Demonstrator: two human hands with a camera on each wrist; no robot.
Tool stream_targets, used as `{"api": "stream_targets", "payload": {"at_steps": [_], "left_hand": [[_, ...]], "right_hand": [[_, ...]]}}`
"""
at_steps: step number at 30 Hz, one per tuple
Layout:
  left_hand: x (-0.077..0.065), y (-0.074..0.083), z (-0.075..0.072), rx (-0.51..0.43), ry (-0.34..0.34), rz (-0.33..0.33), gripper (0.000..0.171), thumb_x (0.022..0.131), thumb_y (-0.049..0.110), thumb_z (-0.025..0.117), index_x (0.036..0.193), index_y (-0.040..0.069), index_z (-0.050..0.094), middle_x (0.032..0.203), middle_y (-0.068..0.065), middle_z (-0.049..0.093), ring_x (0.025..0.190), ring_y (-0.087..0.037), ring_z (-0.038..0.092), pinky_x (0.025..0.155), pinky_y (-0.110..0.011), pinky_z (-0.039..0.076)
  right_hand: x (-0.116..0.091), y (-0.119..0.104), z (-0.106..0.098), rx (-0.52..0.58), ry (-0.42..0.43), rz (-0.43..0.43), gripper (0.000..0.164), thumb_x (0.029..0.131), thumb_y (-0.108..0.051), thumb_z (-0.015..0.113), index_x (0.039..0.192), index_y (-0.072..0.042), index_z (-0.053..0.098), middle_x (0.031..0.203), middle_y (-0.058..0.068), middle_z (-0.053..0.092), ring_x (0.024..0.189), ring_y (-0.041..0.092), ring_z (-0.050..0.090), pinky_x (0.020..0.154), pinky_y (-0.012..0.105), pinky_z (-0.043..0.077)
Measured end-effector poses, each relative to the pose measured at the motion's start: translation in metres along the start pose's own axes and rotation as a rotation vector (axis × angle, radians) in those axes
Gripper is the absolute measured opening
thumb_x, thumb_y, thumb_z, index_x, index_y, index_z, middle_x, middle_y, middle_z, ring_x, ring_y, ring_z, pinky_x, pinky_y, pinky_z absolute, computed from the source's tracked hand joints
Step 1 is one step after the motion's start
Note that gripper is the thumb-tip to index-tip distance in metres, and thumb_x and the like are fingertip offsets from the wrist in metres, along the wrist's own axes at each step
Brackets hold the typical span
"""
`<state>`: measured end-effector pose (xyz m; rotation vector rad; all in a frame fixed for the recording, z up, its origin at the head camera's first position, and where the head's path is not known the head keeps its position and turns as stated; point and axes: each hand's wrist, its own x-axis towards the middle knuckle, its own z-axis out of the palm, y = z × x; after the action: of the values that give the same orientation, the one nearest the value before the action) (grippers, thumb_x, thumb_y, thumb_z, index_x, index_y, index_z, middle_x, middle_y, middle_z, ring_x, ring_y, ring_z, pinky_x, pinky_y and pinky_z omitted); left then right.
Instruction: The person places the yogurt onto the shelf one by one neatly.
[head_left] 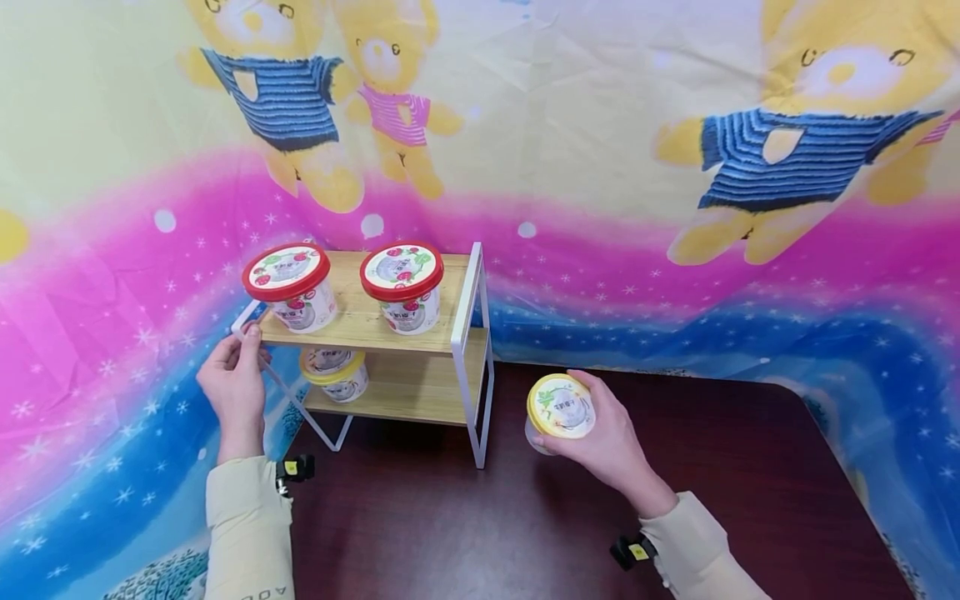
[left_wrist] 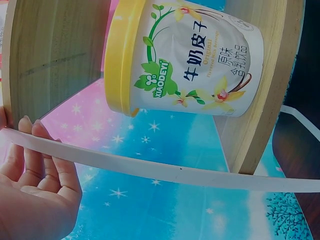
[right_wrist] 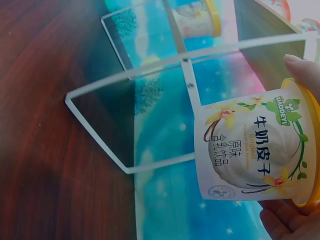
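A two-tier wooden shelf point(head_left: 352, 333) with a white metal frame stands at the left of the table. My left hand point(head_left: 237, 385) grips its left side, fingers curled round the white frame bar point(left_wrist: 125, 162) at upper-board height. To the right of the shelf, my right hand point(head_left: 611, 437) holds a yellow-lidded tub point(head_left: 561, 407) above the table, thumb and fingers on opposite sides of the lid. Its printed white side point(right_wrist: 245, 150) shows in the right wrist view. Another yellow-lidded tub point(left_wrist: 195, 62) sits at the left end of the lower board.
Two red-lidded tubs, a left one point(head_left: 287, 283) and a right one point(head_left: 402, 286), stand on the upper board. The dark wooden table point(head_left: 720, 483) extends to the right. A bear-printed cloth point(head_left: 585, 167) hangs behind and along the left.
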<state>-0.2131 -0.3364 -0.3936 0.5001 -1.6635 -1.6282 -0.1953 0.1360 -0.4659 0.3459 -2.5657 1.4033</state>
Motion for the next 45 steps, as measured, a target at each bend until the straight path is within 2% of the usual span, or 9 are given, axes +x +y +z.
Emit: {"api": "stream_targets", "payload": {"at_steps": [10,17,23,37,41,45], "left_hand": [[-0.001,0.001,0.001,-0.011,-0.002,0.015,0.038,0.092,0.037,0.075,0.117,0.008,0.077,0.082,0.001,0.068,0.078,-0.012,0.061,0.078,-0.026,0.046],[-0.001,0.0,-0.001,0.012,0.0,-0.001,0.04,0.092,0.041,0.074,0.117,0.01,0.077,0.084,0.001,0.068,0.081,-0.013,0.061,0.081,-0.026,0.046],[0.0,-0.001,-0.001,-0.019,-0.006,-0.012,0.042,0.091,0.039,0.075,0.119,0.008,0.076,0.087,-0.002,0.069,0.081,-0.013,0.062,0.08,-0.026,0.047],[0.001,-0.002,0.0,0.006,0.002,0.003,0.04,0.092,0.04,0.074,0.119,0.011,0.077,0.082,0.002,0.067,0.08,-0.012,0.061,0.081,-0.027,0.045],[0.001,-0.002,0.0,-0.002,0.0,0.003,0.041,0.092,0.04,0.074,0.119,0.01,0.077,0.082,0.002,0.067,0.08,-0.012,0.061,0.081,-0.028,0.045],[0.0,-0.002,-0.001,0.003,0.002,-0.006,0.042,0.091,0.041,0.074,0.119,0.01,0.077,0.083,0.002,0.067,0.081,-0.012,0.061,0.082,-0.028,0.045]], "right_hand": [[-0.012,-0.007,0.021,0.03,-0.032,-0.044,0.108,0.055,-0.055,0.098,0.143,-0.019,0.049,0.127,-0.003,0.057,0.108,0.018,0.056,0.085,0.047,0.052],[-0.018,-0.013,0.033,0.036,-0.065,-0.038,0.108,0.054,-0.059,0.097,0.143,-0.02,0.05,0.125,-0.009,0.057,0.106,0.014,0.056,0.085,0.045,0.051],[-0.023,-0.017,0.043,0.066,-0.096,-0.05,0.108,0.052,-0.063,0.096,0.142,-0.022,0.05,0.124,-0.012,0.058,0.107,0.012,0.057,0.089,0.044,0.051],[-0.028,-0.03,0.058,0.072,-0.227,-0.1,0.115,0.049,-0.07,0.093,0.143,-0.023,0.047,0.126,-0.018,0.054,0.11,0.007,0.055,0.094,0.041,0.05],[-0.029,-0.036,0.063,0.075,-0.26,-0.125,0.115,0.05,-0.07,0.093,0.145,-0.027,0.045,0.127,-0.02,0.053,0.111,0.006,0.054,0.094,0.04,0.05],[-0.029,-0.04,0.069,0.077,-0.286,-0.191,0.115,0.052,-0.067,0.094,0.148,-0.029,0.045,0.128,-0.02,0.051,0.112,0.006,0.053,0.094,0.039,0.05]]}}
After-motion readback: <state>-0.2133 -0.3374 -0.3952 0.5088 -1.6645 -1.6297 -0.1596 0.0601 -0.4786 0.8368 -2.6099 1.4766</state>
